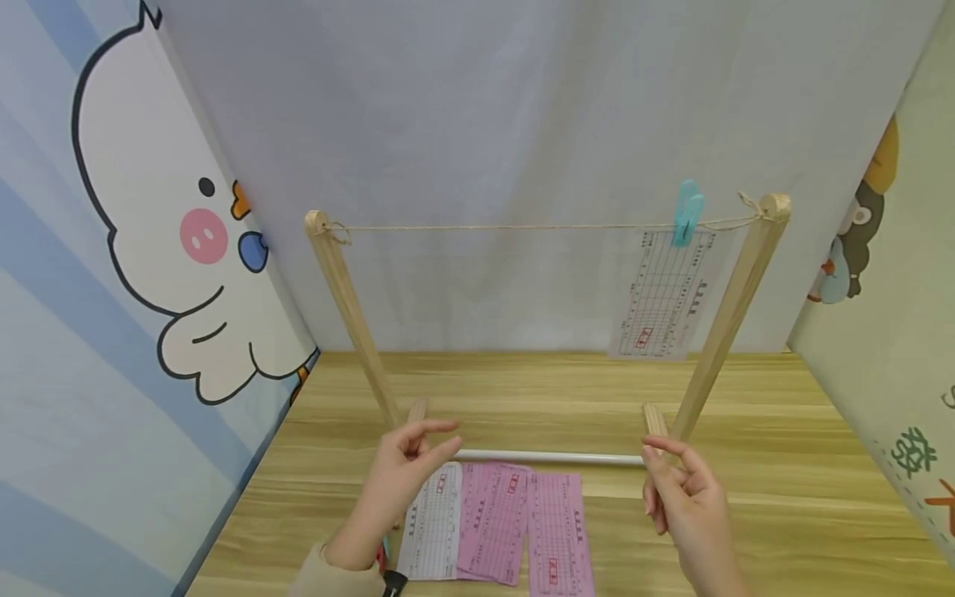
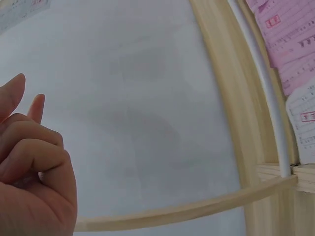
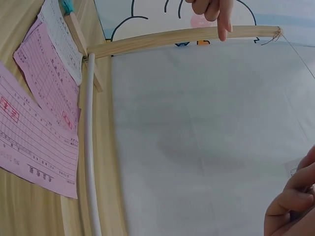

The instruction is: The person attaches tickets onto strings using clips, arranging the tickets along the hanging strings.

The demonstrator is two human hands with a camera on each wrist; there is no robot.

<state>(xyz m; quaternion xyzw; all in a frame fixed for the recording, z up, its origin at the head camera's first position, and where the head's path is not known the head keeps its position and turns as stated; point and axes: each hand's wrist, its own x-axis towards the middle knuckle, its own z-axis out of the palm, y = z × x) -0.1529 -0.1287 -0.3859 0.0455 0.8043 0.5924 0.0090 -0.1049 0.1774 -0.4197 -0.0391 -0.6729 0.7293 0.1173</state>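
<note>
A wooden table point(image 1: 783, 464) filled the lower part of the head view, closed in by a pale back wall and by side panels printed with cartoon birds. On it stood a wooden drying frame point(image 1: 351, 307), two slanted posts joined at the top by a taut string point(image 1: 507, 225) and at the foot by a white rod point(image 1: 548, 457). Near the right post a single white form point(image 1: 664, 294) hung from the string, held there by a light blue clothespin point(image 1: 687, 212). On the tabletop just in front of the rod lay a row of paper slips point(image 1: 496, 526), one white at the left and pink ones overlapping beside it, the rightmost pink one reaching toward the near edge. The left hand point(image 1: 406, 468) hovered above the left end of that row, close to the foot of the left post, its fingers loosely curled with the forefinger and thumb stretched forward and nothing between them; the left wrist view showed the same relaxed curl around no object. The right hand point(image 1: 690, 497) hung near the foot of the right post, just right of the pink slips, its fingers bent and drawn together, also holding nothing that could be seen. Neither hand touched the slips or the frame.
</note>
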